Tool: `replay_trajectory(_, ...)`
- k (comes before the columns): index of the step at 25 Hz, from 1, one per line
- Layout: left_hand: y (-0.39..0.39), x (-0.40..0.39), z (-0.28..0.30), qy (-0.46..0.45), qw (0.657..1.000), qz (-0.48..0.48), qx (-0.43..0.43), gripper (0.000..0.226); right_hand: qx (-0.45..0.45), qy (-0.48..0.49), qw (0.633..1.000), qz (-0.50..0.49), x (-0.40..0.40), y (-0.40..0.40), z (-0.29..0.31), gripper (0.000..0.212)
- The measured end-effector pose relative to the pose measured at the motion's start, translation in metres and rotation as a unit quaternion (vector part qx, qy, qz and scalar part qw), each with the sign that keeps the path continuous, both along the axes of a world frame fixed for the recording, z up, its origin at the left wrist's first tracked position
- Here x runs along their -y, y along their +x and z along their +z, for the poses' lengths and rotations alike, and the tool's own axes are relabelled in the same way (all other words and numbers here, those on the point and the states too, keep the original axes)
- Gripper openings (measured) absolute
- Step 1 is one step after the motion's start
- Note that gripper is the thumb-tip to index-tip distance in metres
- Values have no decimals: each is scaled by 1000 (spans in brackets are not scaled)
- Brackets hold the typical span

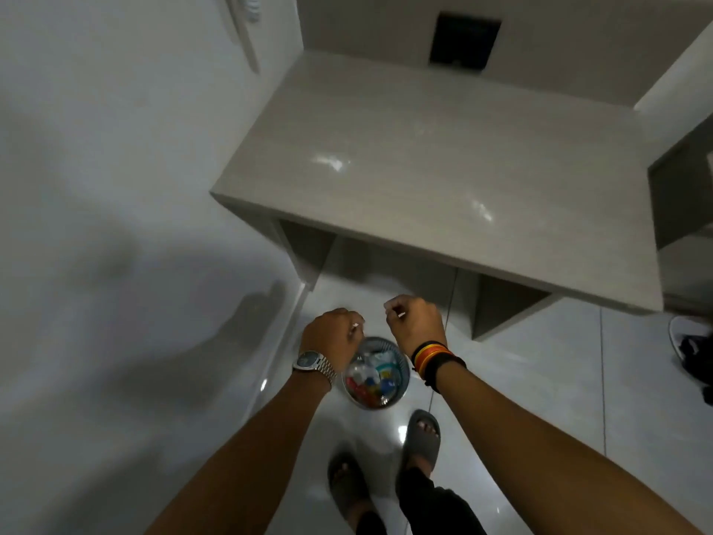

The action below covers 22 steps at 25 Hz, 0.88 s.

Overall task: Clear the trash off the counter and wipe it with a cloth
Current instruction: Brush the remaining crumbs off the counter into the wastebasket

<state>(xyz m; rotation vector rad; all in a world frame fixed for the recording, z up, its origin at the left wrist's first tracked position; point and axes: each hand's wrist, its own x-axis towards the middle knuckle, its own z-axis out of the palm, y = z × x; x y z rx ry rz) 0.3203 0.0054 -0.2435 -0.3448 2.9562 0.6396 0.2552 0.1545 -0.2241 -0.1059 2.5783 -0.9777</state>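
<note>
The beige counter (443,160) stands ahead of me, its glossy top bare apart from light glints. On the floor below my hands sits a round metal trash bin (403,374), with colourful wrappers and crumpled paper inside. My left hand (333,334), with a watch on its wrist, hovers over the bin's left rim with its fingers curled downward. My right hand (416,326), with bands on its wrist, hangs just above the bin's far right rim, also curled. A small white speck shows at each hand's fingertips. I cannot tell whether either hand holds anything. No cloth is in view.
A white wall (115,187) runs along the left. The floor is glossy white tile (559,380). My feet in grey slippers (422,438) stand just behind the bin. A dark object (694,357) lies on the floor at the right edge. There is a black opening (465,42) in the back wall.
</note>
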Motion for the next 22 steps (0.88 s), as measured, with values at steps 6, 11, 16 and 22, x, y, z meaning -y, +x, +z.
replay_trajectory(6, 36, -31, -171, -8, 997, 7, 78, 27, 76, 63, 994, -42, -20, 50, -173, 13)
replay_trajectory(11, 31, -35, -260, -52, 993, -8, 106, 27, 65, 79, 994, -37, -23, 55, -259, 22)
replay_trajectory(16, 67, -44, -276, -57, 994, -38, 79, 45, 49, 61, 996, 38, -37, 83, -267, 39)
replay_trajectory(22, 66, -49, -137, -91, 993, -71, -12, 67, -80, 78, 982, 150, -48, 84, -127, 81)
